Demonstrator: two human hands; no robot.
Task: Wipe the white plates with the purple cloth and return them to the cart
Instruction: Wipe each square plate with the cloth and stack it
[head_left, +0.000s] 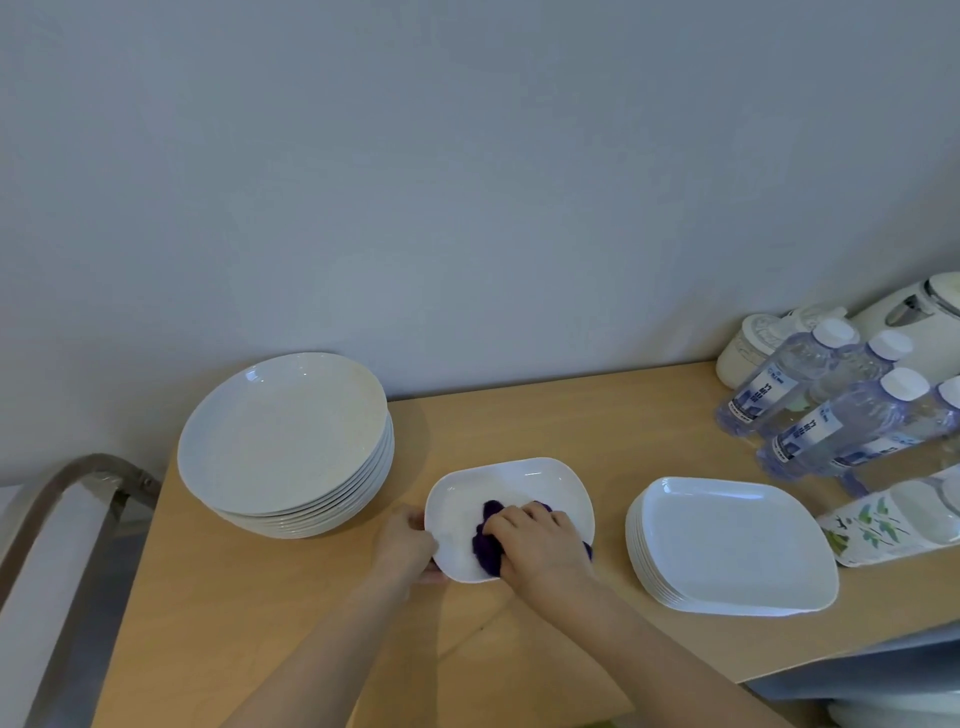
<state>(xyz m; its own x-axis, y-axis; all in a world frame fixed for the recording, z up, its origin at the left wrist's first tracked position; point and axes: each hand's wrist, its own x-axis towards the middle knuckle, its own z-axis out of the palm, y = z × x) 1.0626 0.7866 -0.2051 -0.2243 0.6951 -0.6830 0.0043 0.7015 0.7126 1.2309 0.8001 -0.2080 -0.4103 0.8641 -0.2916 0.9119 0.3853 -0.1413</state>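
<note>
Two bare forearms reach in over a light wooden tabletop (260, 623), where the right hand (540, 545) presses down with curled fingers on a bunched purple cloth (485, 551) inside a white rectangular plate (511, 483). The left hand (408, 545) grips that plate's near-left rim, thumb on top and fingers curled under the edge, and the plate lies flat on the tabletop between both hands. Just to the right of the right hand sits a stack of matching white rectangular plates (732, 540), apart from the plate being wiped. To the left of the left hand and a little farther off stands a taller stack of round white plates (283, 436), close against the pale wall (467, 182). Far to the left of the left hand, a curved metal rail (67, 483) runs along the tabletop's edge. Beyond the rectangular stack, to the right, a floral-printed white container (883, 525) lies by the frame's edge. Farther back cluster clear water bottles (810, 410) with white caps, and behind them a cream ceramic jar (753, 348) and a pale kettle (914, 322) stand against the wall.
</note>
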